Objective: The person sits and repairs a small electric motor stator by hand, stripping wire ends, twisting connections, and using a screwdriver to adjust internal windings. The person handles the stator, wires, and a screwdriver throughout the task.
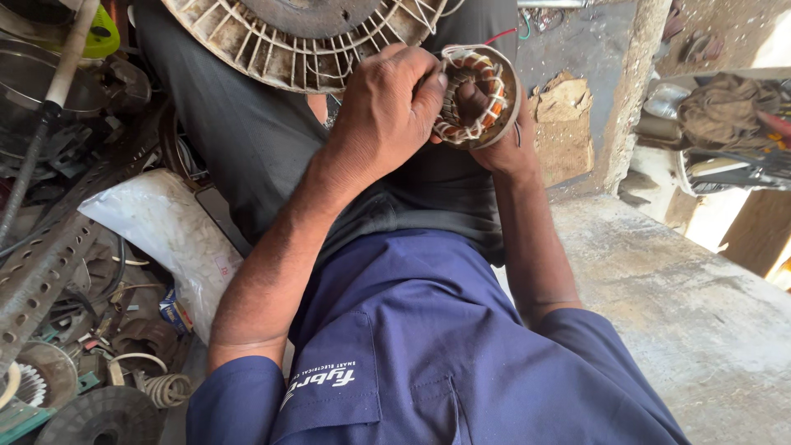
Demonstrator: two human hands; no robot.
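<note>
A round motor stator [478,95] with copper windings and white lacing cord sits in front of my chest. My right hand [512,140] holds it from behind, with a finger poking through its centre hole. My left hand [387,111] is closed against the stator's left rim, its fingertips pinched on the windings or cord. A thin red wire [499,36] runs off the top of the stator. Both forearms reach out from my dark blue shirt.
A dirty white fan grille [305,41] lies across my dark trousers, just above the hands. On the left are a white plastic bag [169,235], a perforated metal angle bar [45,268], a wire coil [165,387] and scrap parts. A concrete ledge [684,297] runs along the right.
</note>
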